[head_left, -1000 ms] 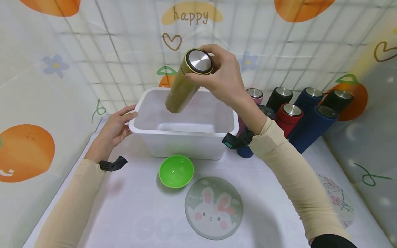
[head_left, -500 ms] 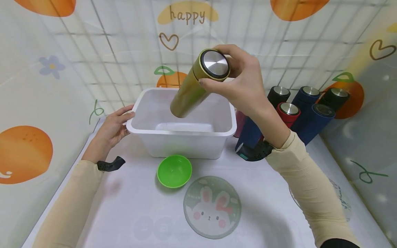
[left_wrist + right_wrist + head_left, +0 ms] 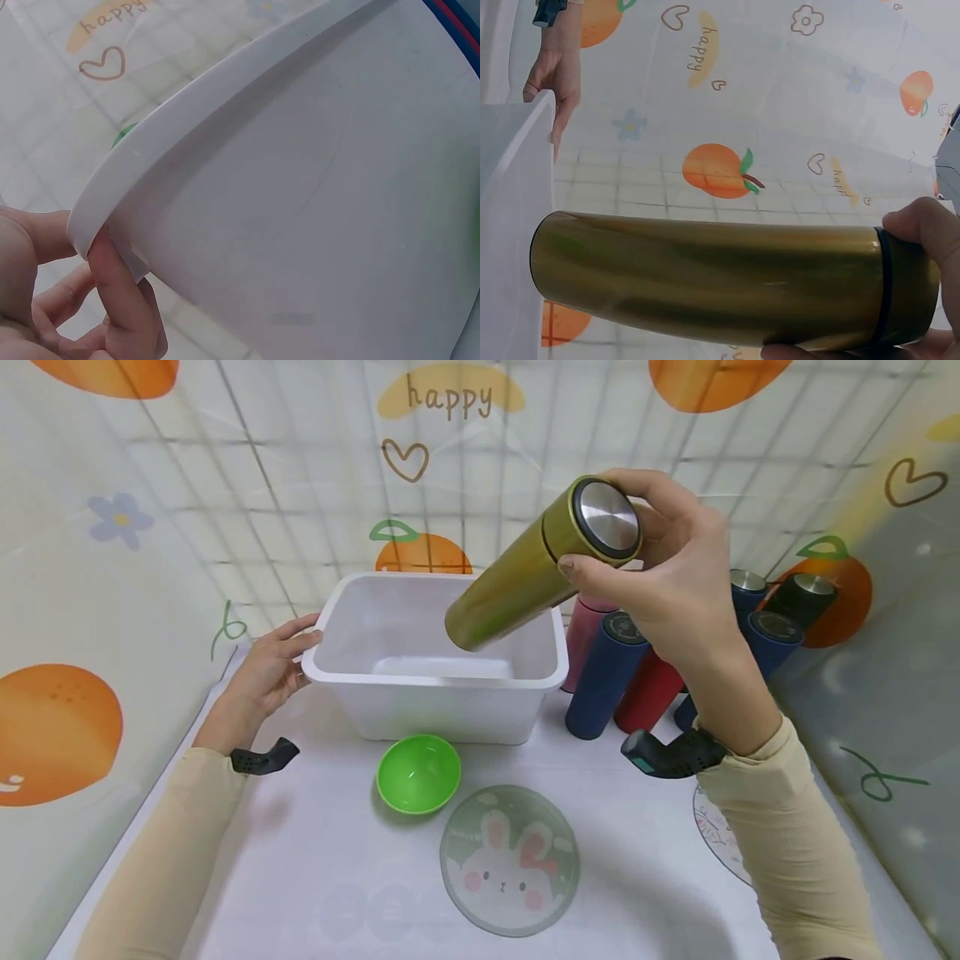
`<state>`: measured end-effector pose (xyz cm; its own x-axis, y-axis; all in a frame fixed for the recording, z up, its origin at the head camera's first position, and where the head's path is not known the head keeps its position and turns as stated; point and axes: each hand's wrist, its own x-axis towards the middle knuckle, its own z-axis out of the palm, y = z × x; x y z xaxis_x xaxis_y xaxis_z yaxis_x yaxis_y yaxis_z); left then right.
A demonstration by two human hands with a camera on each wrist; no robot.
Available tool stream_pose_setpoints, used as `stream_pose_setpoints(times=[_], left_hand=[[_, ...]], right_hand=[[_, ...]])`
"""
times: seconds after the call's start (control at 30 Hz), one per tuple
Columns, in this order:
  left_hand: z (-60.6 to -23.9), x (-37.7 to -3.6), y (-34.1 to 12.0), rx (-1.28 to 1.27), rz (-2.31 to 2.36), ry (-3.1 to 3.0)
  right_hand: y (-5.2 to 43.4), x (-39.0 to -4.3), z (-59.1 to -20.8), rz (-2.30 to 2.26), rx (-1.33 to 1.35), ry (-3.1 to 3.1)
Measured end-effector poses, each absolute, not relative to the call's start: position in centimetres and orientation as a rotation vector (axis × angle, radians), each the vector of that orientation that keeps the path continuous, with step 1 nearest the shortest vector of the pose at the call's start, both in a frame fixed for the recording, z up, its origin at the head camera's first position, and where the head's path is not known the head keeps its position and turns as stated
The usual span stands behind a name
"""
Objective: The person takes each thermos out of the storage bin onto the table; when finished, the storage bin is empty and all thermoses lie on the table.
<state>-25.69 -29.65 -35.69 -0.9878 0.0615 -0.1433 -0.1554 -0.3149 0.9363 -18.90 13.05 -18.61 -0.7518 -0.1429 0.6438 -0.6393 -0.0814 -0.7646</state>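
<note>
A gold-green thermos (image 3: 525, 572) with a silver-topped lid hangs tilted in the air, its base over the right part of a white plastic bin (image 3: 435, 710). My right hand (image 3: 675, 560) grips it round the lid end, thumb in front and fingers behind. The right wrist view shows the same thermos (image 3: 720, 277) lying across, with the bin wall (image 3: 510, 225) by its base. At the bin's left end, my left hand (image 3: 273, 668) holds the rim; in the left wrist view its fingers (image 3: 124, 292) pinch that rim from both sides.
Right of the bin stand several thermoses, among them a blue one (image 3: 606, 681), a pink one (image 3: 581, 635) and a red one (image 3: 648, 693), partly behind my right arm. A green bowl (image 3: 418, 775) and a round rabbit mat (image 3: 510, 860) lie in front.
My right hand has carried the thermos to the right and tilted it further towards level, its base moving from the middle of the bin towards the right side. My left hand stays on the rim.
</note>
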Motion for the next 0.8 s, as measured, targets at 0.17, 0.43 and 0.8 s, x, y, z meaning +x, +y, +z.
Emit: stream_pose_setpoints(times=[0.17, 0.43, 0.8], left_hand=[[-35.8, -25.7, -29.5, -0.109, 2.444, 1.741], [-35.5, -25.7, -29.7, -0.108, 2.428, 1.762], [-35.6, -25.6, -29.7, -0.119, 2.439, 1.748]], right_hand=[[14.5, -17.9, -18.5, 1.891, 0.869, -1.786], [16.2, -15.9, -18.3, 1.873, 0.834, -1.713], [18.1, -13.6, -18.5, 1.868, 0.748, -1.695]])
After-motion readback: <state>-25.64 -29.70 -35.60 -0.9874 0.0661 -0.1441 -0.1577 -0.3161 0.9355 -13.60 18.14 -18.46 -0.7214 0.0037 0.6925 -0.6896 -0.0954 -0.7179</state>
